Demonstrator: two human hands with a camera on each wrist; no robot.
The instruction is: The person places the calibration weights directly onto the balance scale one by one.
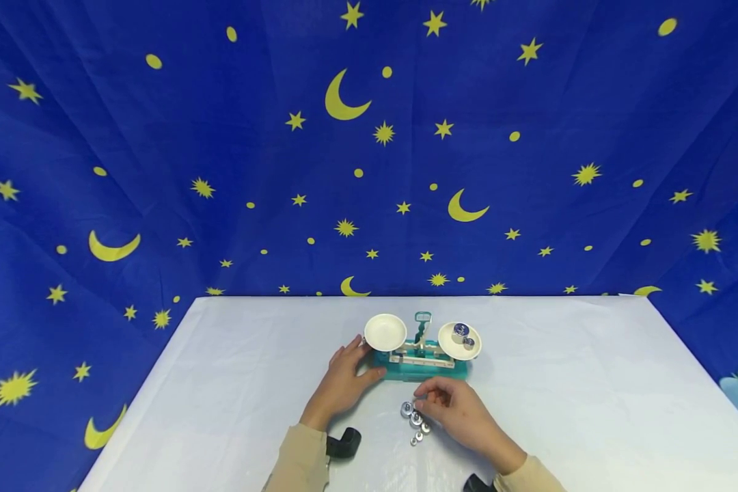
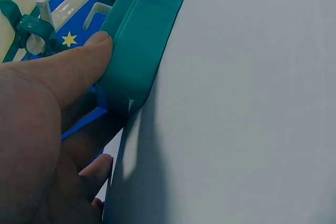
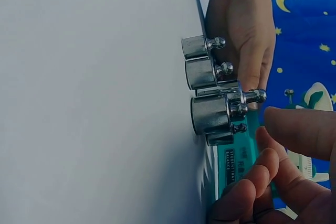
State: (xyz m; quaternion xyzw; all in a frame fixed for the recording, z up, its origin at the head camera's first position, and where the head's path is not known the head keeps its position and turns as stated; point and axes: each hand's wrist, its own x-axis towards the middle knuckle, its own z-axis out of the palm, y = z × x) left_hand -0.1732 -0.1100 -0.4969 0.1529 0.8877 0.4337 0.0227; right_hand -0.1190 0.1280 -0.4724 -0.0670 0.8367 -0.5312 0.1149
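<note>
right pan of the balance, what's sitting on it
On the right pan sit a large metal weight and a smaller weight. The pan's surface directly beneath them is covered.

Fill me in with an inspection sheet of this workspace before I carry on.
Surface: white-covered table, looks flat.
Job's things: green balance; left pan with nothing seen in it, right pan bearing two metal weights; several loose weights grouped on the table in front of the balance.
Clutter: nothing seen.
Left hand: grips the left end of the balance's base.
Right hand: fingers close to the loose weights; no weight seen in their grasp, contact unclear.
Cables: nothing seen.
Surroundings: blue cloth with yellow moons and stars, behind and at both sides.
</note>
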